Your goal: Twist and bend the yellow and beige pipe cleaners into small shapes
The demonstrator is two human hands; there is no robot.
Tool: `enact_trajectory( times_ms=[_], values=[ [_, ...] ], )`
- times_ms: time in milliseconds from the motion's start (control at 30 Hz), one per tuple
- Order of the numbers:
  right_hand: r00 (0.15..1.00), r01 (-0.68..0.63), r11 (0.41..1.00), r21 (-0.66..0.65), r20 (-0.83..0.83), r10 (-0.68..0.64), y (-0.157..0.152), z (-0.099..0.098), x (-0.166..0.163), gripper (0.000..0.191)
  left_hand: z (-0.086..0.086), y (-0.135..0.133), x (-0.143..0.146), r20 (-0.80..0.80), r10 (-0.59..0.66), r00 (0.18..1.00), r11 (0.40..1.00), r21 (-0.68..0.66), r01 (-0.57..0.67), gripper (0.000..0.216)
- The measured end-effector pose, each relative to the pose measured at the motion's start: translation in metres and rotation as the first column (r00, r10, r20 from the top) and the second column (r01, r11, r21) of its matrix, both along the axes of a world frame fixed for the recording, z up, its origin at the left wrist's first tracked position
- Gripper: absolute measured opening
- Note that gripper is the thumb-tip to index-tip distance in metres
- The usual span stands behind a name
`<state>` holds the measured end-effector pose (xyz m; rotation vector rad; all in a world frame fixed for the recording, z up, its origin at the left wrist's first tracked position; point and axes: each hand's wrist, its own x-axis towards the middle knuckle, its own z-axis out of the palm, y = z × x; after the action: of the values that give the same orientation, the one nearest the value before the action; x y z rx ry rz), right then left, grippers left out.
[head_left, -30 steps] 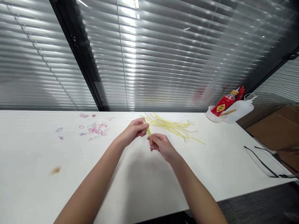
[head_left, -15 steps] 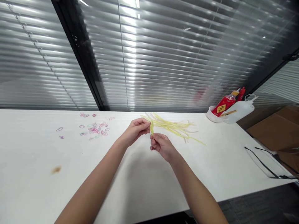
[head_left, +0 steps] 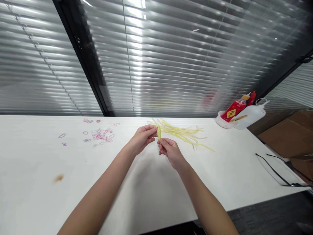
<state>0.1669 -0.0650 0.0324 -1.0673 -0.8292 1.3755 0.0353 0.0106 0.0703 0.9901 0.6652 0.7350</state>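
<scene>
Between my two hands, above the white table point(head_left: 156, 195), is a small yellow folded strip point(head_left: 159, 133), perhaps of fuzzy pipe-cleaner stem; its exact kind is too small to tell. My left hand point(head_left: 144, 137) pinches its upper end with thumb and forefinger. At its lower end my right hand point(head_left: 170, 150) pinches it, fingers curled. Just behind my hands lies a loose bunch of long yellow and pale strips point(head_left: 188, 132), fanned out to the right. Neither hand touches that bunch.
Many small coloured loops point(head_left: 101, 135) lie scattered at the left back. At the right back a red-labelled bottle point(head_left: 234, 109) and a white squeeze bottle point(head_left: 251, 114) stand near a clear cup point(head_left: 222, 120). Glasses point(head_left: 281, 174) rest by the right edge. Blinds point(head_left: 171, 65) rise behind.
My right hand has shifted very slightly up, staying pinched on the yellow strip, which shows a little wider. My left hand is almost unmoved.
</scene>
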Motion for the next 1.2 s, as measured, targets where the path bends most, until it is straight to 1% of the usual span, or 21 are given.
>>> enact_trajectory(
  times_ms=[133,300,500,600,667,800,867,967,1067,1200],
  values=[
    [0.999,0.023,1.0,0.019,0.044,-0.024,0.002,-0.003,0.001,0.03,0.004,-0.001,-0.001,-0.024,0.006,1.0,0.999,-0.032,-0.007,0.024],
    [0.997,0.021,0.999,0.035,0.068,-0.024,0.004,-0.007,0.002,0.03,0.008,-0.002,-0.003,-0.041,-0.009,0.999,0.999,-0.039,0.007,0.023],
    [0.993,0.023,0.997,0.074,0.116,-0.031,0.004,-0.009,0.002,0.029,0.015,-0.001,-0.008,-0.099,-0.092,0.991,0.996,-0.026,0.09,0.022],
    [0.988,0.026,0.997,0.076,0.151,-0.038,0.005,-0.011,0.004,0.029,0.017,0.0,-0.011,-0.114,-0.1,0.988,0.995,-0.038,0.097,0.021],
    [0.984,0.027,0.996,0.079,0.171,-0.041,0.006,-0.011,0.005,0.028,0.015,0.002,-0.012,-0.104,-0.111,0.988,0.993,-0.052,0.106,0.02],
    [0.982,0.02,0.995,0.098,0.185,-0.038,0.007,-0.01,0.006,0.027,0.01,0.005,-0.011,-0.033,-0.183,0.983,0.98,-0.086,0.179,0.021],
    [0.984,0.022,0.995,0.097,0.175,-0.038,0.007,-0.01,0.006,0.027,0.009,0.005,-0.01,-0.009,-0.187,0.982,0.979,-0.079,0.186,0.022],
    [0.991,0.027,0.996,0.08,0.127,-0.037,0.007,-0.008,0.007,0.028,0.01,0.003,-0.009,-0.031,-0.127,0.991,0.991,-0.04,0.126,0.022],
    [0.999,0.016,0.998,0.06,0.032,-0.018,0.005,-0.005,0.008,0.028,0.01,0.002,-0.01,-0.062,-0.076,0.995,0.997,-0.016,0.075,0.023],
    [0.996,-0.013,0.999,0.052,-0.09,0.017,0.002,0.0,0.008,0.027,0.007,0.004,-0.01,-0.058,-0.096,0.994,0.995,0.006,0.097,0.028]
  ],
)
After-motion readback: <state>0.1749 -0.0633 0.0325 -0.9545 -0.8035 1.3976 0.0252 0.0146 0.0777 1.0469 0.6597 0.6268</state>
